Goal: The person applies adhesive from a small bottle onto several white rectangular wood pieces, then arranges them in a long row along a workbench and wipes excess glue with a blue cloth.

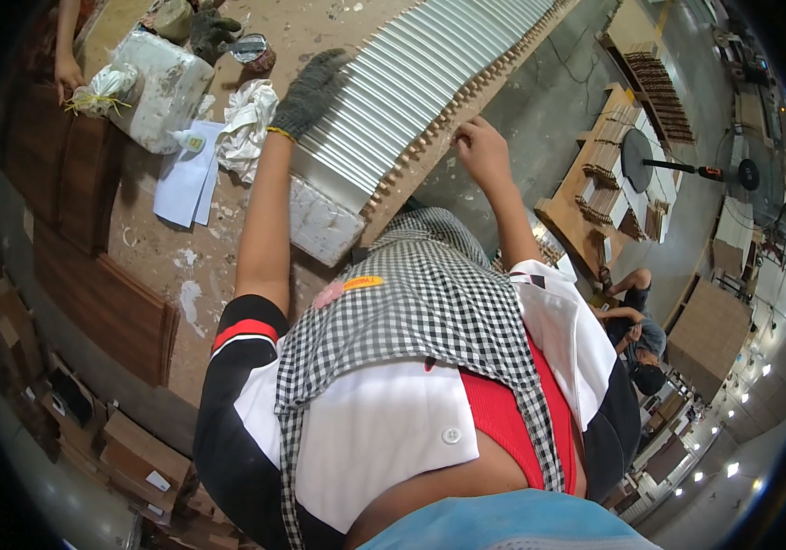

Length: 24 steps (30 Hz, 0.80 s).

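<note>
A long row of silvery-grey slats (430,73) lies side by side across the worktable, their brown ends showing along the right edge. My left hand (309,96), in a dark grey knitted glove, rests flat on the left ends of the slats with its fingers stretched out. Just off the right edge is my right hand (480,147), bare, its fingers curled together; whether anything is pinched in them is hidden. A whitish wrapped block (320,220) sits under the near end of the row.
Left of the slats are a crumpled white cloth (248,124), paper sheets (182,188), a glue bottle (189,140), a tin (255,57) and a plastic-wrapped block (164,82). Another person's hand (66,75) reaches in there. Rightward stand a fan (637,160), a pallet (563,215) and a seated person (636,330).
</note>
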Available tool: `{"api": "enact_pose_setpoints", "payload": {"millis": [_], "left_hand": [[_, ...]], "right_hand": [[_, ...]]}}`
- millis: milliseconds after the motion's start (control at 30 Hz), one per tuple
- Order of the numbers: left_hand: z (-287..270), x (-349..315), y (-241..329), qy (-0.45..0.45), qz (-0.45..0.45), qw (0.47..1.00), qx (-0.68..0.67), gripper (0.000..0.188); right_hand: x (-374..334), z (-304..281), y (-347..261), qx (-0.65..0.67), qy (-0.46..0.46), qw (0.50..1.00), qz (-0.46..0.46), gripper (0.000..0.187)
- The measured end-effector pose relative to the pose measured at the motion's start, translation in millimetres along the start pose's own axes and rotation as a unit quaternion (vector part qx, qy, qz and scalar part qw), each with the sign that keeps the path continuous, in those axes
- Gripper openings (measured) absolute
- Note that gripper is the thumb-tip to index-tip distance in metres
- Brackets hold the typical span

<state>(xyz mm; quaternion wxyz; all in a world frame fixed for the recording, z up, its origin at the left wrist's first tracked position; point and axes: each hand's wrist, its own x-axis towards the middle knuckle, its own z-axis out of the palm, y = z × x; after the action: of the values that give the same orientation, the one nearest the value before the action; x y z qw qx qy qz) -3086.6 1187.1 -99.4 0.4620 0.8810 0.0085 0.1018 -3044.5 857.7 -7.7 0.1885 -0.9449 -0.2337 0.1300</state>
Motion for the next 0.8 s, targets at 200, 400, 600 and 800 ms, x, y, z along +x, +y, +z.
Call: {"api": "enact_pose_setpoints", "payload": {"millis": [200, 400, 600, 800], "left_hand": [[-26.1, -12.8, -16.1, -0.17, -0.193, 0.93, -0.262, 0.048], [-35.8, -15.3, -25.0, -0.178, -0.196, 0.943, -0.202, 0.05], [-34.6, 4.6, -26.4, -0.165, -0.166, 0.957, -0.173, 0.051], [-9.4, 71.1, -2.2, -0.184, -0.234, 0.91, -0.288, 0.053]], "right_hand": [[-1.7, 24.3, -4.0, 0.064, -0.031, 0.99, -0.123, 0.012], [-4.8, 26.2, -9.0, 0.003, -0.091, 0.996, -0.002, 0.016], [-4.4, 45.6, 12.6, 0.12, 0.077, 0.989, 0.025, 0.024], [30.6, 52.4, 22.7, 0.412, 0.23, 0.875, 0.104, 0.048]]}}
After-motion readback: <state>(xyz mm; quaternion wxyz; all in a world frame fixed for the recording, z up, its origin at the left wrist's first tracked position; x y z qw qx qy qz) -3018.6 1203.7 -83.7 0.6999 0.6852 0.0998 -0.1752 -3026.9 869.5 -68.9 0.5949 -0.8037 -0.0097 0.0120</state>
